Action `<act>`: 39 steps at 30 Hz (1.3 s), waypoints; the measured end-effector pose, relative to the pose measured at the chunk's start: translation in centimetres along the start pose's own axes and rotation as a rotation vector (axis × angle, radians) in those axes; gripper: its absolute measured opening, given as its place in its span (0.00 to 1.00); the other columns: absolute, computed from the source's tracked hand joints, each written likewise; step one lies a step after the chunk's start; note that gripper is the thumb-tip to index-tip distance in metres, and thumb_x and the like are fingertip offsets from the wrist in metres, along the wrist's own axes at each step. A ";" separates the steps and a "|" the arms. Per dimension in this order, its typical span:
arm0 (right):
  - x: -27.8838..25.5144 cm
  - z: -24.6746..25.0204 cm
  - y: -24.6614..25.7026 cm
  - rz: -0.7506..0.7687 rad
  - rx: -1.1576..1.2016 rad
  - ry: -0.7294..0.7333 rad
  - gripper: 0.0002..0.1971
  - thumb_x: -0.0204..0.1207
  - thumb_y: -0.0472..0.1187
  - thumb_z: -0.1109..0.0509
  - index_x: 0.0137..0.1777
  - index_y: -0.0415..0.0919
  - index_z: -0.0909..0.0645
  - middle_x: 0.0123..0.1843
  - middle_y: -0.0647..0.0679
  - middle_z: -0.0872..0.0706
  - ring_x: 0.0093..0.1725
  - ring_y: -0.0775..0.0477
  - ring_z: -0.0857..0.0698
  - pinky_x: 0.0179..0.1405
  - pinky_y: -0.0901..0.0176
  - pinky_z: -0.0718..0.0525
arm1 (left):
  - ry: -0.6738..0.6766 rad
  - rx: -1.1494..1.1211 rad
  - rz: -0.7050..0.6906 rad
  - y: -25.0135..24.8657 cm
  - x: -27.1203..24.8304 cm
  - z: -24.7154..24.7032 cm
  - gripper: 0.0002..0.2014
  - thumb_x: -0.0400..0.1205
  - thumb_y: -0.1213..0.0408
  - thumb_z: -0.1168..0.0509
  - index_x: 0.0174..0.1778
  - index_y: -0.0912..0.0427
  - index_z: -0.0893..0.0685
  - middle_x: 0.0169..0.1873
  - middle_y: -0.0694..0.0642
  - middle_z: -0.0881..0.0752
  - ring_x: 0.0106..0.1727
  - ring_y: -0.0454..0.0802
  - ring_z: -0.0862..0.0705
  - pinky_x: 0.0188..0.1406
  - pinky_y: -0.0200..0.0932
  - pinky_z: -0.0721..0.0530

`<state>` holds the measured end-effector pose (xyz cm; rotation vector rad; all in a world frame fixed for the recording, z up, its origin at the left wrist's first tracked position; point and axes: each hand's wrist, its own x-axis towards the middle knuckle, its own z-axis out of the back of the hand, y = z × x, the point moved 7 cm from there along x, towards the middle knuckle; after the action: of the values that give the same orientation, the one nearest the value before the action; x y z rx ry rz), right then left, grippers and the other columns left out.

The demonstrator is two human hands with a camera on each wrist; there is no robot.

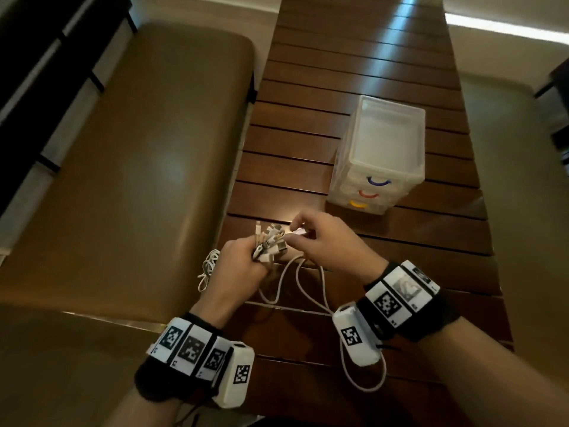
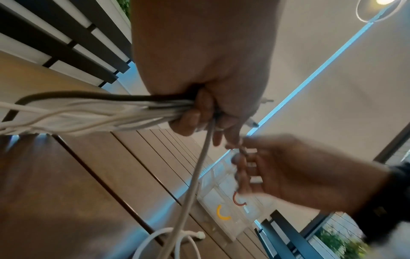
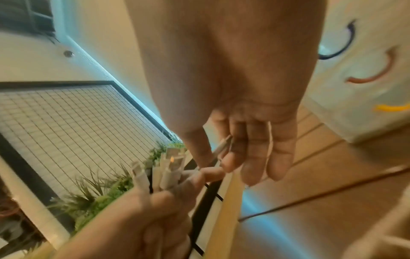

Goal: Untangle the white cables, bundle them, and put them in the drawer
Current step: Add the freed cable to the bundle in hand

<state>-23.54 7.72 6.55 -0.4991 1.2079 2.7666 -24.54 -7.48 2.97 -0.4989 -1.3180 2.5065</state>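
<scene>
My left hand (image 1: pixel 243 263) grips a bundle of white cables (image 2: pixel 106 113) in its fist, with several plug ends (image 1: pixel 271 238) sticking out past the fingers. Those plug ends (image 3: pixel 164 171) also show in the right wrist view above the left hand (image 3: pixel 155 210). My right hand (image 1: pixel 323 238) pinches one white connector (image 1: pixel 298 232) between thumb and forefinger, right beside the bunch. Loose white cable loops (image 1: pixel 308 288) trail over the wooden table toward me. A translucent drawer unit (image 1: pixel 381 155) with blue, red and yellow handles stands just beyond the hands, its drawers closed.
The slatted wooden table (image 1: pixel 354 72) runs away from me. A tan padded bench (image 1: pixel 138 149) lies along its left side. One cable end (image 2: pixel 199 234) rests on the table near the drawer unit (image 2: pixel 224 210). A cable loop (image 1: pixel 366 380) hangs near my right wrist.
</scene>
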 end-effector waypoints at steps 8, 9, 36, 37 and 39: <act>-7.8 -7.7 -11.0 -0.302 -0.639 0.498 0.14 0.82 0.48 0.32 0.61 0.42 0.22 0.60 0.43 0.18 0.59 0.39 0.17 0.52 0.47 0.18 | 0.096 0.121 0.105 0.7 -0.6 -2.0 0.09 0.81 0.66 0.35 0.38 0.55 0.11 0.31 0.52 0.13 0.36 0.54 0.16 0.31 0.49 0.25; -7.7 -8.2 -11.0 -0.265 -0.621 0.472 0.11 0.83 0.46 0.34 0.61 0.42 0.22 0.60 0.43 0.18 0.60 0.37 0.17 0.52 0.47 0.18 | 0.094 0.096 0.108 0.9 -0.5 -2.0 0.09 0.80 0.66 0.36 0.44 0.58 0.09 0.34 0.53 0.11 0.38 0.54 0.15 0.35 0.53 0.20; 8.6 -9.2 9.8 0.481 0.207 0.174 0.06 0.82 0.45 0.30 0.48 0.57 0.12 0.35 0.61 0.13 0.35 0.58 0.17 0.35 0.68 0.24 | -0.547 -0.137 0.089 5.2 -3.3 12.3 0.11 0.86 0.63 0.35 0.59 0.44 0.14 0.49 0.38 0.12 0.49 0.32 0.15 0.45 0.31 0.18; 8.9 -9.4 9.7 0.481 0.218 0.194 0.06 0.83 0.46 0.30 0.49 0.57 0.12 0.36 0.57 0.12 0.36 0.56 0.16 0.36 0.62 0.20 | -0.524 -0.093 0.087 5.0 -2.8 12.2 0.10 0.86 0.62 0.36 0.57 0.44 0.14 0.46 0.39 0.13 0.45 0.34 0.16 0.40 0.33 0.19; 9.8 -9.5 9.1 0.475 0.229 0.230 0.06 0.83 0.45 0.30 0.50 0.57 0.12 0.40 0.54 0.10 0.40 0.51 0.14 0.42 0.55 0.16 | -0.487 0.023 0.115 5.1 -1.9 12.0 0.08 0.86 0.60 0.39 0.51 0.46 0.14 0.39 0.44 0.16 0.38 0.40 0.19 0.34 0.42 0.18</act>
<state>-32.09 -5.99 3.67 -0.5849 1.8900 2.9371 -28.24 -19.92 5.37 0.0555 -1.4483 2.8504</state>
